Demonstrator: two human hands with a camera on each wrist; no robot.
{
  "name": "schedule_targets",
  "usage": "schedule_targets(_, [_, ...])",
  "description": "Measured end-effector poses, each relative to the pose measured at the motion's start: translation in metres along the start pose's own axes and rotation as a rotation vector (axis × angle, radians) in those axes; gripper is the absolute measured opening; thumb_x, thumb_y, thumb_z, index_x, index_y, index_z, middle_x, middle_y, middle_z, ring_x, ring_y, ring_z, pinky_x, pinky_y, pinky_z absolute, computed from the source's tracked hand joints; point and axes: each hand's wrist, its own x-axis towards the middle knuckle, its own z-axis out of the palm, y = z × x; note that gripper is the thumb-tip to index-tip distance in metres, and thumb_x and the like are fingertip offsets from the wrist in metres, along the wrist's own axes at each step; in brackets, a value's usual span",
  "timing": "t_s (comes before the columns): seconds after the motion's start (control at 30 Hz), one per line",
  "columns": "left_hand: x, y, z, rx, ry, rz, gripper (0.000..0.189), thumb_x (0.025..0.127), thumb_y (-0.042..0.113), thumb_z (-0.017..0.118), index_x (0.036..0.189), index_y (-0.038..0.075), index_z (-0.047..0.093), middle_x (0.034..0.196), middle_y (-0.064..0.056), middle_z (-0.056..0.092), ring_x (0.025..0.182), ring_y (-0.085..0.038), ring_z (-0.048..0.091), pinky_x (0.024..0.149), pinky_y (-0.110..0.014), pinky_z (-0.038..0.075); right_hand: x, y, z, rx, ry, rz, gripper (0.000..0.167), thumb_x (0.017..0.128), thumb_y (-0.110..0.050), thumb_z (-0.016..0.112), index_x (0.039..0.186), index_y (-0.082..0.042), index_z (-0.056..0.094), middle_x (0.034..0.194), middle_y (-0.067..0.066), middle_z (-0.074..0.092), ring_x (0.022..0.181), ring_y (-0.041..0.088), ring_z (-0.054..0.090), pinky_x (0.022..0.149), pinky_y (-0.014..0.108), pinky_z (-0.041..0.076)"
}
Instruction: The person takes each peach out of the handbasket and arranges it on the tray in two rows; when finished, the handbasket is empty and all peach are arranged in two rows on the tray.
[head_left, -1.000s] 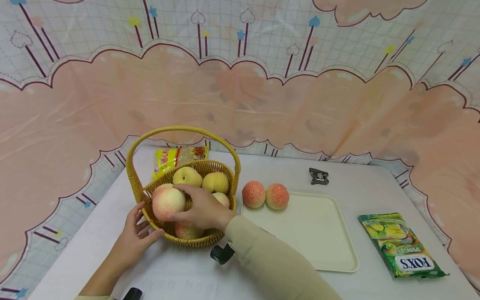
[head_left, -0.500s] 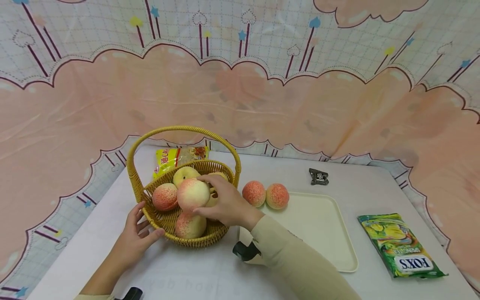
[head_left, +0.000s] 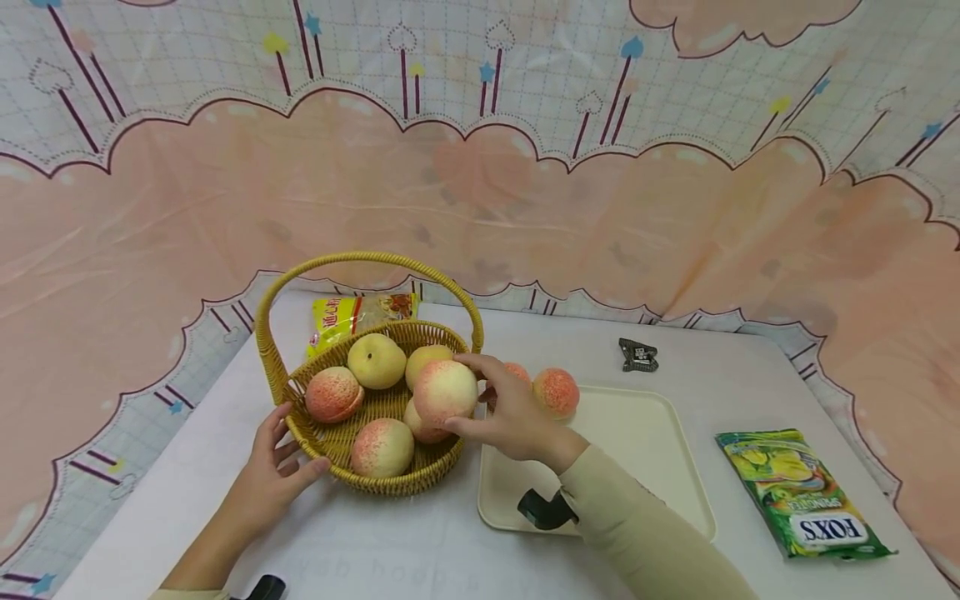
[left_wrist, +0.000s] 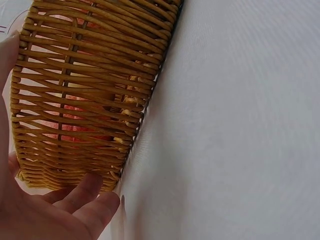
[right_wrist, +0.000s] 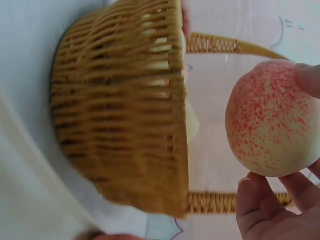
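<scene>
- Holding a speckled peach (head_left: 446, 393), the right hand (head_left: 517, 412) pinches it with the thumb at one side and the fingers at the opposite side.
- This speckled peach is in the air over the right part of the wicker basket (head_left: 382, 487); the right wrist view shows it higher than the rim and apart from it.
- The left hand (head_left: 272, 468) is spread against the outer wall of the wicker basket, at the near left, with its thumb and fingers touching the wicker.
- Inside the basket lie five other fruits: a dimpled yellow fruit (head_left: 377, 363), a second yellow fruit (head_left: 427, 358) partly covered, a red peach (head_left: 334, 394) at the left, a front peach (head_left: 382, 447) near the front rim, and a lower peach (head_left: 420, 425) partly hidden by the held one.
- The arched handle (head_left: 369, 256) rises above these fruits.
- At the far left corner of a cream tray (head_left: 637, 467) is a round peach (head_left: 557, 392); beside it, a neighbouring peach (head_left: 517, 371) is mostly hidden behind the right hand.
- Behind the basket lies a yellow packet (head_left: 333, 321); beyond the tray, a small black packet (head_left: 638, 355); to the right of the tray, a green bag (head_left: 806, 493) marked FOX'S.
- All these stand on a white-covered table (head_left: 360, 550).
</scene>
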Motion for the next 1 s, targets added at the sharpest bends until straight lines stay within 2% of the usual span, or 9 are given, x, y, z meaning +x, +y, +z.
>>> schedule_targets(0.1, [-0.001, 0.001, 0.000, -0.001, -0.002, -0.003, 0.103, 0.096, 0.025, 0.070, 0.157, 0.005, -0.011, 0.155, -0.041, 0.005, 0.134, -0.062, 0.028, 0.105, -0.065, 0.033, -0.007, 0.005, -0.007, 0.036, 0.011, 0.011, 0.071, 0.085, -0.017, 0.081, 0.145, -0.004, 0.046, 0.131, 0.012, 0.055, 0.097, 0.026, 0.057, 0.082, 0.045, 0.056])
schedule_targets(0.2, [-0.002, 0.001, 0.001, 0.003, 0.001, -0.006, 0.104, 0.095, 0.026, 0.070, 0.157, 0.005, -0.010, 0.155, -0.041, 0.005, 0.134, -0.062, 0.028, 0.105, -0.065, 0.034, -0.015, 0.010, -0.013, 0.069, 0.031, 0.016, 0.069, 0.085, -0.014, 0.080, 0.144, -0.004, 0.046, 0.133, 0.014, 0.054, 0.102, 0.029, 0.057, 0.085, 0.045, 0.057])
schedule_targets(0.47, [-0.003, 0.001, 0.001, 0.005, 0.007, 0.001, 0.103, 0.095, 0.026, 0.070, 0.157, 0.006, -0.010, 0.155, -0.041, 0.006, 0.134, -0.062, 0.028, 0.105, -0.065, 0.034, -0.035, 0.020, -0.032, 0.008, 0.134, -0.013, 0.067, 0.081, -0.008, 0.082, 0.140, -0.003, 0.051, 0.132, 0.014, 0.058, 0.114, 0.030, 0.058, 0.094, 0.042, 0.054])
schedule_targets(0.63, [-0.002, 0.001, 0.001, 0.006, 0.008, -0.004, 0.104, 0.096, 0.026, 0.070, 0.157, 0.006, -0.010, 0.155, -0.041, 0.005, 0.134, -0.062, 0.028, 0.105, -0.064, 0.034, -0.044, 0.031, -0.046, 0.048, 0.213, 0.061, 0.068, 0.081, -0.003, 0.082, 0.140, -0.003, 0.049, 0.135, 0.016, 0.057, 0.118, 0.031, 0.058, 0.091, 0.035, 0.056])
schedule_targets(0.8, [-0.002, 0.000, 0.001, 0.007, 0.009, -0.008, 0.104, 0.096, 0.026, 0.070, 0.157, 0.006, -0.011, 0.155, -0.042, 0.005, 0.134, -0.062, 0.028, 0.105, -0.065, 0.033, -0.054, 0.042, -0.058, 0.094, 0.267, 0.121, 0.067, 0.084, 0.000, 0.079, 0.141, 0.003, 0.045, 0.137, 0.021, 0.053, 0.123, 0.035, 0.054, 0.089, 0.034, 0.056])
schedule_targets(1.0, [-0.003, 0.001, 0.001, 0.000, 0.005, -0.013, 0.104, 0.096, 0.027, 0.070, 0.157, 0.007, -0.011, 0.155, -0.041, 0.005, 0.135, -0.062, 0.028, 0.106, -0.065, 0.033, -0.066, 0.051, -0.071, 0.046, 0.305, 0.138, 0.065, 0.085, 0.003, 0.075, 0.142, 0.004, 0.043, 0.141, 0.023, 0.047, 0.127, 0.042, 0.051, 0.088, 0.035, 0.056])
